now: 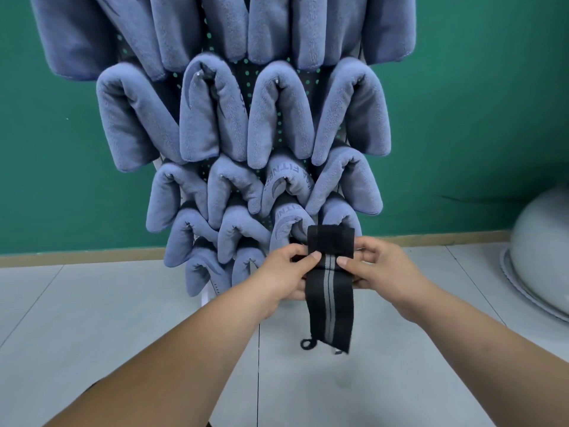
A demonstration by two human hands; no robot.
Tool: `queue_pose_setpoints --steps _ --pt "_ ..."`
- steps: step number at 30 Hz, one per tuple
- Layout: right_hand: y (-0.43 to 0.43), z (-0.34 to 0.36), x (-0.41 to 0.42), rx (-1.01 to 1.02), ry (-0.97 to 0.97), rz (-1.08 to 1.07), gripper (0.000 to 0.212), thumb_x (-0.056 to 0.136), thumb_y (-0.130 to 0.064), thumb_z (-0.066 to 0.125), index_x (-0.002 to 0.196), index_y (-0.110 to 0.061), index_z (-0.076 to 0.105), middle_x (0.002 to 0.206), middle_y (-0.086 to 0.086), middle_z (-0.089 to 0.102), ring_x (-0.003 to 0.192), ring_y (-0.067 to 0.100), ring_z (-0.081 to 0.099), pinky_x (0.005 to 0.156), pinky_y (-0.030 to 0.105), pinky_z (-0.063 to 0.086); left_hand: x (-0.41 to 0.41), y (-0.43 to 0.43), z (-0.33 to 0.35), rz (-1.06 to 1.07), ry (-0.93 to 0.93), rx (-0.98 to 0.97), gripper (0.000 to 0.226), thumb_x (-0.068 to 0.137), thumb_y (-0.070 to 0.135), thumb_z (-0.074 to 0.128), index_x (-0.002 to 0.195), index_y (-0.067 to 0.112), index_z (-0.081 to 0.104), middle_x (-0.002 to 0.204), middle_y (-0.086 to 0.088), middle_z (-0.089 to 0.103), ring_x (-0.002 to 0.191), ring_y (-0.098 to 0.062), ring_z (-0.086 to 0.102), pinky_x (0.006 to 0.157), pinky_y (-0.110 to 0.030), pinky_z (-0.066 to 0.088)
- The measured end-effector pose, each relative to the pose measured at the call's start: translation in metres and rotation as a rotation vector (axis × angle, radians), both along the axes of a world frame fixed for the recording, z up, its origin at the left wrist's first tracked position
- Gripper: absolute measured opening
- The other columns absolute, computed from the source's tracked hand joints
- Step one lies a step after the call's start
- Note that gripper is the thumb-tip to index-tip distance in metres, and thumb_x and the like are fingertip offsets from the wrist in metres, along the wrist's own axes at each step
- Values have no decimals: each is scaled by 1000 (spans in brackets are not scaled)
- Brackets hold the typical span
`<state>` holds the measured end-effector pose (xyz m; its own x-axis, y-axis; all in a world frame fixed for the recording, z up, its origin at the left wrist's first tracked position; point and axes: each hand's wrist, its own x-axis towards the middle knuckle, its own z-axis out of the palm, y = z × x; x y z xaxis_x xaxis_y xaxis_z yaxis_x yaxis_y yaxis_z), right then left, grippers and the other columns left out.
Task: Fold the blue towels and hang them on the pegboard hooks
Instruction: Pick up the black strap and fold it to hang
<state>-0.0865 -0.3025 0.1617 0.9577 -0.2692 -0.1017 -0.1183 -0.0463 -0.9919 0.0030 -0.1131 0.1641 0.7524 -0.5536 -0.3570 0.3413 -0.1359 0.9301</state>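
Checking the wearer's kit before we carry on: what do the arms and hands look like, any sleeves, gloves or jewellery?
The left forearm and right forearm are bare, no sleeves in view. The left hand and right hand wear no gloves; no watch, bracelet or ring shows. Nails are short.

One view only — a wide-angle camera worn on the person's head, facing forward and tilted down. It is close to the pegboard [238, 69], whose hung towels [277, 118] fill the upper middle of the frame and run off its top edge. The green wall [477, 118] flanks them; the floor [123, 318] spreads across the lower half — both forearms [191, 349] enter from the bottom corners.
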Motion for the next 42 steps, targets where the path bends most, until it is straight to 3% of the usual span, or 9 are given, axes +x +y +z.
queue_pose_setpoints --steps 2,9,12,16,24,29,33,38,42 --pt "2 1 1 -44 -40 -42 16 95 -5 76 107 -16 77 91 9 74 77 23 70 74 38 64 -1 2 0 -17 10 68 32 104 37 65 120 9 68 73 0 73 64 -19 74 68 -38 65" --pt "-6 -1 4 -237 -90 -68 33 92 6 73 99 -25 82 101 1 80 83 26 74 85 42 57 8 5 8 28 232 -38 44 109 47 51 123 12 72 111 -15 79 102 -34 77 80 -46 64" --pt "-6 -2 3 -309 -97 -22 28 93 2 75 99 -24 84 106 -7 80 90 29 77 86 33 62 7 7 3 1 162 -67 25 103 28 68 123 13 72 114 -11 79 96 -25 78 78 -40 65" --pt "-1 0 1 -185 -29 10 40 99 11 56 107 -18 83 109 -1 80 97 25 78 89 28 62 6 6 -6 65 111 -95 35 96 2 73 128 14 67 111 -11 79 88 -23 79 70 -35 64" --pt "7 4 0 52 194 91 32 106 -42 59 127 -21 71 116 9 78 101 31 76 97 46 61 9 4 -4 104 45 -195 36 97 -3 69 129 13 65 113 -7 79 99 -24 78 74 -33 63" --pt "5 5 -1 111 150 112 31 100 -26 71 128 -15 70 114 16 78 106 29 75 95 45 62 9 5 -5 112 20 -177 36 95 4 75 129 13 66 115 -5 79 103 -22 78 78 -30 63" --pt "1 2 1 130 86 97 37 94 -17 78 129 -17 67 115 18 78 111 39 74 97 49 61 6 6 -2 67 36 -4 27 98 30 76 117 12 72 107 -8 80 82 -19 79 70 -34 65" --pt "4 -5 2 -68 -42 -20 27 93 -4 77 115 -18 71 102 15 78 95 47 74 85 56 64 0 6 -4 -19 79 160 38 102 49 65 116 14 74 103 -12 81 88 -26 80 77 -44 67" --pt "2 -7 5 -237 -105 -39 29 92 1 77 101 -27 73 98 5 76 84 42 74 85 50 64 1 5 2 13 161 73 40 109 42 55 120 7 70 99 -17 80 74 -25 77 61 -37 64"
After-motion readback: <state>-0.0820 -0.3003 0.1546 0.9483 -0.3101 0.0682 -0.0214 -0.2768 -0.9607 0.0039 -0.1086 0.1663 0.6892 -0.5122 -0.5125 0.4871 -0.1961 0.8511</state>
